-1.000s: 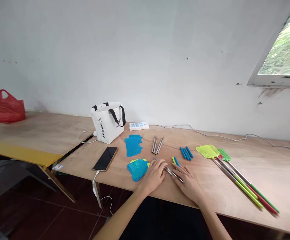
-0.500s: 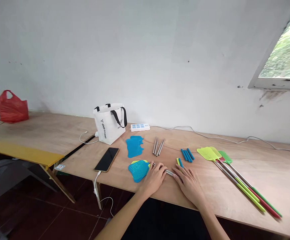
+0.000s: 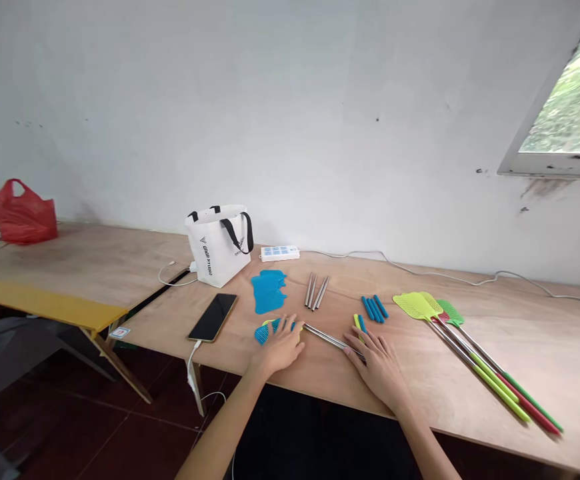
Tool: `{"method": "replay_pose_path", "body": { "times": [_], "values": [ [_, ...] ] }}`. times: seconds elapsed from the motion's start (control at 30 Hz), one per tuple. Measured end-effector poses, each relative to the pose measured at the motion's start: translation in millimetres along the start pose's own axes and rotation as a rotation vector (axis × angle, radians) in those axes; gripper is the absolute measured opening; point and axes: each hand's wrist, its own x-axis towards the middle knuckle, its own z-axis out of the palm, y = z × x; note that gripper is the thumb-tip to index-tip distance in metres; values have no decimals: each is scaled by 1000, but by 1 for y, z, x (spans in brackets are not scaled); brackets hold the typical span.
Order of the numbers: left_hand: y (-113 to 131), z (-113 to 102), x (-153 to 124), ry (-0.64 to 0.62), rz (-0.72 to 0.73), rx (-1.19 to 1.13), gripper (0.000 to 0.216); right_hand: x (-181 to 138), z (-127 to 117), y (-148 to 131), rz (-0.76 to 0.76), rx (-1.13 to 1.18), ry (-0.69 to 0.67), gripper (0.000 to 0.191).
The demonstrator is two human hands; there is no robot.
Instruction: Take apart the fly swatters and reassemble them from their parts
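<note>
My left hand (image 3: 279,345) lies flat, fingers apart, on a small stack of blue and yellow-green swatter heads (image 3: 264,331) near the table's front edge. My right hand (image 3: 376,358) rests open, fingers stretched, on the near end of a metal rod (image 3: 326,337) that runs from the swatter heads towards it. Just beyond the right hand's fingertips lie two short grips, one yellow-green and one blue (image 3: 358,323). Farther back are more blue swatter heads (image 3: 268,292), three loose metal rods (image 3: 316,291) and several blue grips (image 3: 373,307).
Three assembled fly swatters (image 3: 470,352) lie at the right. A black phone (image 3: 213,317) with a cable lies left of the hands. A white tote bag (image 3: 217,243), a power strip (image 3: 280,253) and a red plastic bag (image 3: 20,212) stand farther back on the wooden table (image 3: 545,347).
My left hand slid left off the metal rod onto the swatter heads. My right hand stayed on the rod's near end.
</note>
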Motion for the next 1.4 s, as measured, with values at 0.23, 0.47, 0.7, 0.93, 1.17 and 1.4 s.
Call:
{"method": "replay_pose_path", "body": {
  "times": [0.23,0.47,0.7,0.93,1.17,1.4],
  "values": [
    [-29,-13,-1,-37,-3,16,50,0,0,2,-17,20,-13,47],
    [-39,-9,1,14,-124,94,56,0,-5,11,-63,64,-138,47],
    [7,9,8,311,107,46,52,-1,-2,13,-69,52,-120,47],
    [47,37,7,236,489,-78,49,-3,7,16,-17,36,-28,50],
    [46,38,11,331,389,-144,29,-1,12,26,28,125,68,52],
    [50,35,14,344,231,-158,11,12,3,30,121,303,198,49]
  ]
}}
